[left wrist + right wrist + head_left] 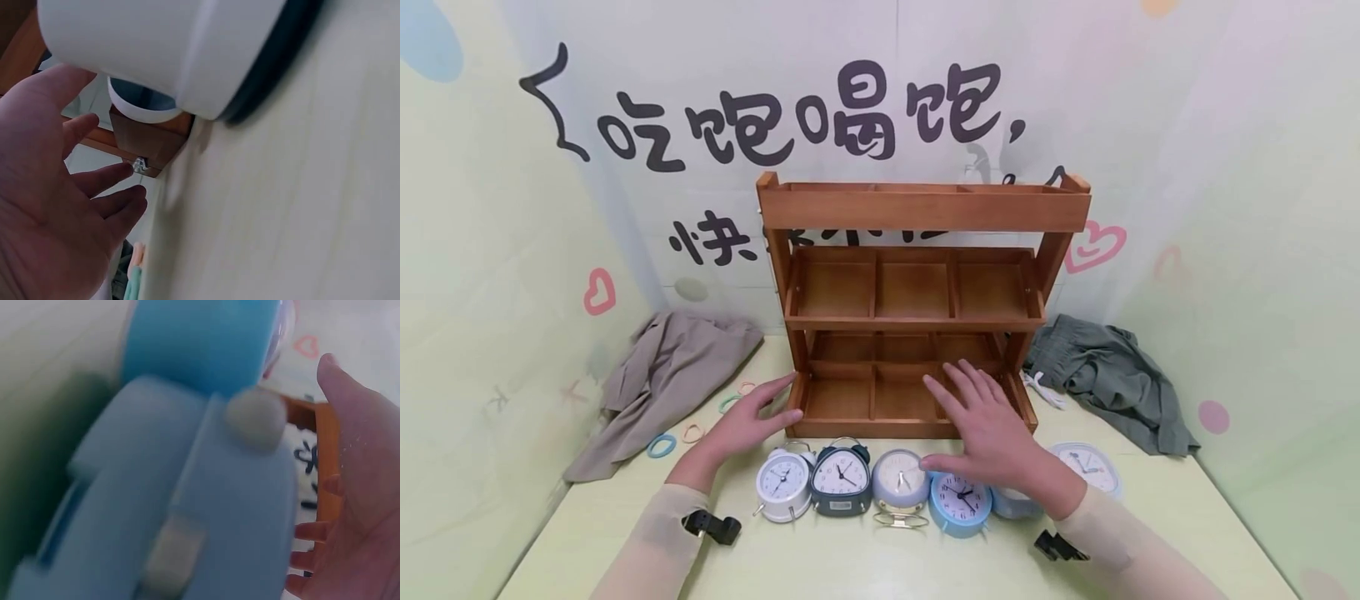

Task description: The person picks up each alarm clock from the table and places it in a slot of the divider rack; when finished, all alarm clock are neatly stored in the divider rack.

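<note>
At the back of the pale table point(865, 567), against the printed wall: a three-tier wooden shelf rack point(917, 208), brown, each tier split by dividers into open compartments, all bare wood inside, bottom tray sloping down toward the front lip. Flanking it, a crumpled beige garment point(662, 375) on the left and a grey-green garment point(1112, 375) on the right, both well apart from the row of clocks. In front of the rack's lip, six alarm clocks in a line: white twin-bell clock point(784, 483), dark teal clock point(841, 479), grey round clock point(901, 479), bright blue clock point(958, 502), a pale blue one point(1013, 502) mostly hidden under the right wrist, and a flat white clock point(1086, 467) lying face up at the far right. Left hand point(748, 421) hovering just beside the rack's lower left corner, fingers straight and spread, gripping nothing; same from the left wrist view, palm point(44, 219) open near the corner bracket. Right hand point(988, 425) over the bottom tray's right front edge, fingers fanned and relaxed, holding nothing, thumb reaching toward the grey clock's top. Room between rack and clocks narrow; wider free tabletop nearer the body. Small stuff last: coloured hair ties point(673, 437) scattered by the beige garment.
</note>
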`<state>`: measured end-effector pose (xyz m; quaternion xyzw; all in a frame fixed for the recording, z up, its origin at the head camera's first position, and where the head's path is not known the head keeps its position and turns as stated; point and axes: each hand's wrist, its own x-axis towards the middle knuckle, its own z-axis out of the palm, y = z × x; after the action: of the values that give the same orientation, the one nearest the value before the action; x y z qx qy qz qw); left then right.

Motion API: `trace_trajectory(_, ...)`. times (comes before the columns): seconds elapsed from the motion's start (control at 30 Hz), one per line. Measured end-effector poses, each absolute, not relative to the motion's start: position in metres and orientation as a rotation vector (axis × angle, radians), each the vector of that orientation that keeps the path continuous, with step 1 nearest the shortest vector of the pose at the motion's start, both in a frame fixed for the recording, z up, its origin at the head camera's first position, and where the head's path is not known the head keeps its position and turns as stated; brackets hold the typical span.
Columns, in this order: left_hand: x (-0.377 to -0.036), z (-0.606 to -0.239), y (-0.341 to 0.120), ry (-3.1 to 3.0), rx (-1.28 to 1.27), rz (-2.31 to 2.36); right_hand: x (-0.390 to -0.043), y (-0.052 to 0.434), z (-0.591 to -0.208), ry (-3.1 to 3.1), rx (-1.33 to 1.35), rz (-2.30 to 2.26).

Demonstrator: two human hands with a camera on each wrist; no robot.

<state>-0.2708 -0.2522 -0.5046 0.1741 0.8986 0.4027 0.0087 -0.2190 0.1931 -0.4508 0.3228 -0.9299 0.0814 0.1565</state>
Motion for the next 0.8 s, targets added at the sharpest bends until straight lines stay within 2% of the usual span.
trace_trajectory(0.37,-0.279,-0.520,-0.257,2.717,0.627,1.397,-0.219,0.142,-0.436,-2.770,1.192,0.358)
trace_trajectory(0.8,-0.282,-0.527,-0.268,2.735,0.583,1.350,-0.219,0.075,-0.434,-2.901,1.397,0.427)
